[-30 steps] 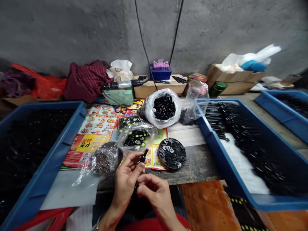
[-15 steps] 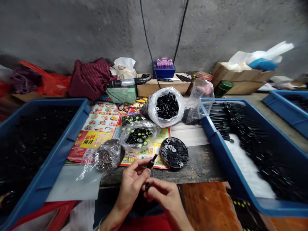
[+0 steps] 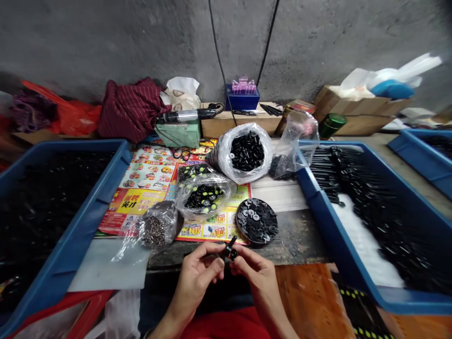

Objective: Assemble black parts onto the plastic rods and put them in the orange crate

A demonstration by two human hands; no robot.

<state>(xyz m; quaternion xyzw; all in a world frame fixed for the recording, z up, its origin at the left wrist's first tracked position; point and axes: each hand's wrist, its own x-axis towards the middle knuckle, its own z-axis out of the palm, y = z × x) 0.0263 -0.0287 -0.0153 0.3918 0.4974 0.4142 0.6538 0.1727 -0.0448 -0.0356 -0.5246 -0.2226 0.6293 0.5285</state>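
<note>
My left hand [image 3: 199, 273] pinches a slim black rod-shaped part [image 3: 230, 244], its tip pointing up and to the right. In the fingertips of my right hand [image 3: 257, 274] is a small round black cap [image 3: 233, 254], held right beside the rod part; I cannot tell whether the two touch. Just beyond the hands stands a round dish [image 3: 257, 221] of flat black and grey discs. A plastic bag of black and yellow-green round pieces [image 3: 204, 197] lies behind, and a bag of small metal screws [image 3: 154, 230] is to the left.
A large blue bin [image 3: 122, 155] of black parts stands left. Another blue bin [image 3: 353, 263] with black-handled pieces is at right. A bag of glossy black caps [image 3: 247, 150] sits mid-table, behind it a power screwdriver [image 3: 187, 116] on a green box. Two cables [image 3: 217, 47] hang by the wall.
My right hand has moved up and to the right, bringing the cap beside the rod part. The rod part has shifted slightly down and right in view.
</note>
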